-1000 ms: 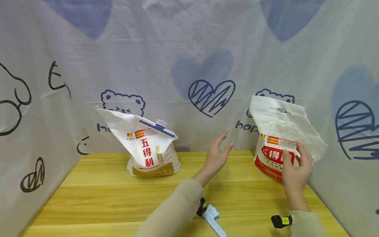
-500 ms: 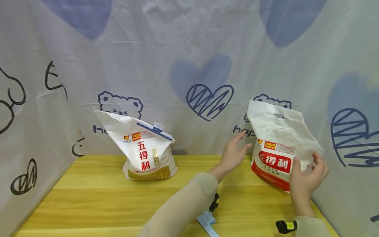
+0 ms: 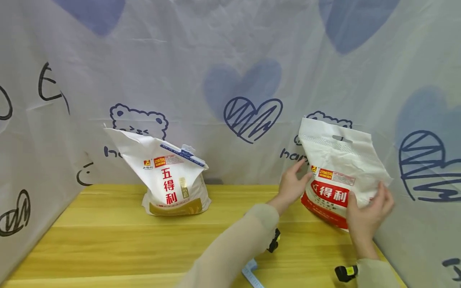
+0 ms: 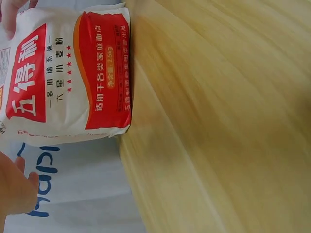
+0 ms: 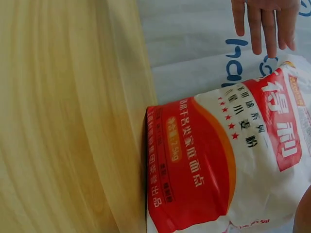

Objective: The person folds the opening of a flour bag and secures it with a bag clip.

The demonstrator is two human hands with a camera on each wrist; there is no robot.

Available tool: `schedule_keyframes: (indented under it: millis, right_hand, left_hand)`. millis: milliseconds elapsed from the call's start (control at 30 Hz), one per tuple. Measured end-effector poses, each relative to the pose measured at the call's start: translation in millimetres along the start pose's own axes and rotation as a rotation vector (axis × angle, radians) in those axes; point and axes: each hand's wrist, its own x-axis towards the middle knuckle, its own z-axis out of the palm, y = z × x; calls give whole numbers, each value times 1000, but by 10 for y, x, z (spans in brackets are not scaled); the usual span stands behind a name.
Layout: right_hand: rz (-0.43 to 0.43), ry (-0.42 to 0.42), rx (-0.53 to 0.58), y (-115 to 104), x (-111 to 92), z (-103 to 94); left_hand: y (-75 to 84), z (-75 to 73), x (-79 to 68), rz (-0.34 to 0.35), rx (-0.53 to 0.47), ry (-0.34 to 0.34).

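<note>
A white and red flour bag [image 3: 335, 160] stands at the right of the table, its flat top with a cut-out handle leaning back against the cloth. At the bag's left side is my left hand [image 3: 292, 185], fingers spread and straight, thumb apart; the right wrist view also shows this hand [image 5: 266, 22] with a gap to the bag. My right hand [image 3: 368, 216] is at the bag's right side, thumb in front and loosely bent fingers at its edge. In the left wrist view the bag's [image 4: 58, 73] red bottom end rests on the wood.
A second flour bag [image 3: 151, 176], white and gold, stands at the left, a blue sealing clip [image 3: 183, 155] across its folded top. Another light blue clip [image 3: 251, 273] lies near the front, partly behind the left sleeve. Printed cloth [image 3: 180, 80] closes off the back and sides.
My left hand has moved right, up to the bag's left side. My right hand has shifted to the bag's right edge, uncovering more of its red label. The view has shifted slightly.
</note>
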Motion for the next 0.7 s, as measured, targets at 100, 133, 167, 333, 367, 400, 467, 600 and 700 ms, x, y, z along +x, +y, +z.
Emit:
schedule_keyframes:
  millis: [100,133,167,333,367,400,467,600,700]
  right_hand:
    - [-1,-12,-9,9,-3,16]
    - [2,-14,-9,9,-5,18]
    - [6,-17,-12,14,-5,19]
    - [43,-35,3,73,-3,-7]
    - [50,-41,2,92,-1,-14]
    - [56,-45,1,109,1,-20]
    - [62,-57,-11,138,5,-31]
    - [83,-82,-60,162,14,-36]
    - [83,-93,-84,165,8,-40]
  left_hand:
    - [0,56,25,-49,-28,25]
    - [6,73,32,-62,-33,30]
    - [15,86,37,-72,-36,31]
    - [70,165,45,-122,-37,32]
    - [79,183,46,-131,-37,33]
    - [83,203,48,-138,-36,37]
    - [80,242,55,-147,-32,49]
    - [58,297,67,-167,-24,70]
    - [45,323,63,-180,-10,80]
